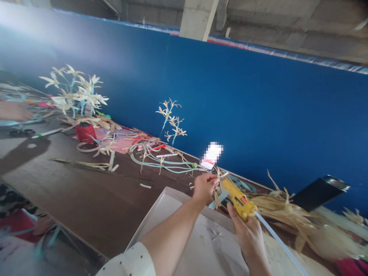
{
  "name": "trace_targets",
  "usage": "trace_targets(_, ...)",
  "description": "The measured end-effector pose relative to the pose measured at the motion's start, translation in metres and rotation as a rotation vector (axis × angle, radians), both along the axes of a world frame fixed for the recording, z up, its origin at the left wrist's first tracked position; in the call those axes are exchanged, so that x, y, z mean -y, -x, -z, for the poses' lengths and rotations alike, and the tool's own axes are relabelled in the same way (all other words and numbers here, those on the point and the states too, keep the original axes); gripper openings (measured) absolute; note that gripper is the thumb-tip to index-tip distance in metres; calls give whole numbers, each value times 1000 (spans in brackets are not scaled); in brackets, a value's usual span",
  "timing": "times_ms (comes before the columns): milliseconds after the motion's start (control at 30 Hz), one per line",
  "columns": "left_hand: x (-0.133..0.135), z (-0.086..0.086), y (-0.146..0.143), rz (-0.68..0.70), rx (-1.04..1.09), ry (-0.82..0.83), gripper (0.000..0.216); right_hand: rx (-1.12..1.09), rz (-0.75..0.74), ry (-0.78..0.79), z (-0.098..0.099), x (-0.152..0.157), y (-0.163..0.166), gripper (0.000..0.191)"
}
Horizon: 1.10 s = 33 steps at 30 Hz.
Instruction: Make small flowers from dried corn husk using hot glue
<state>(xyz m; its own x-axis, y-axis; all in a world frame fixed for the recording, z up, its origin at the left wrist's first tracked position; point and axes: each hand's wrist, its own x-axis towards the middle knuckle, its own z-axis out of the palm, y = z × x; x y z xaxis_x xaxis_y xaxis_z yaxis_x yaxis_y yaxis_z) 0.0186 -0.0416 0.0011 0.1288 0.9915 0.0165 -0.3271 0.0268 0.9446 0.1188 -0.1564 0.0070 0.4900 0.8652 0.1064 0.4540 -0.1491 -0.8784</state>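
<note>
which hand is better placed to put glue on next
Probably the right hand: it grips the yellow glue gun, with its front end close to the left hand, which looks busy in a pinch, anything held too small to tell.

Glue stick (281, 243) cut off by bottom edge.

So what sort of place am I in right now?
Probably a craft workspace: your right hand holds a yellow glue gun, pale artificial-looking flowers stand at the left, and dried, husk-like strips lie along the table.
</note>
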Motion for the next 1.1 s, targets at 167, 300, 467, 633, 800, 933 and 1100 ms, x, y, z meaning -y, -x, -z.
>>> trace_targets(167, -2, 2, -1, -4, -7, -4, 6, -7, 9, 26, 2, 1, -2, 56)
trace_targets(300, -1, 2, -1, -2, 14, 2, 6, 11, 12, 67, 6, 0, -5, 53)
trace_targets(467, 1, -4, 1, -6, 25, 22, 6, 8, -12, -10, 4, 0, -5, 53)
trace_targets(633, 1, -3, 3, -5, 13, 2, 8, -26, 4, -47, 0, 2, -3, 55)
trace_targets(800, -1, 2, 1, -7, 35, -18, 9, -26, 9, -50, 2, 3, -5, 49)
trace_targets(933, -1, 1, 1, -19, 14, -23, 9, -51, -39, -47, 4, 3, -6, 47)
trace_targets(1100, -2, 2, 0, -13, 5, -7, 7, -33, -24, -43, 4, 1, -5, 51)
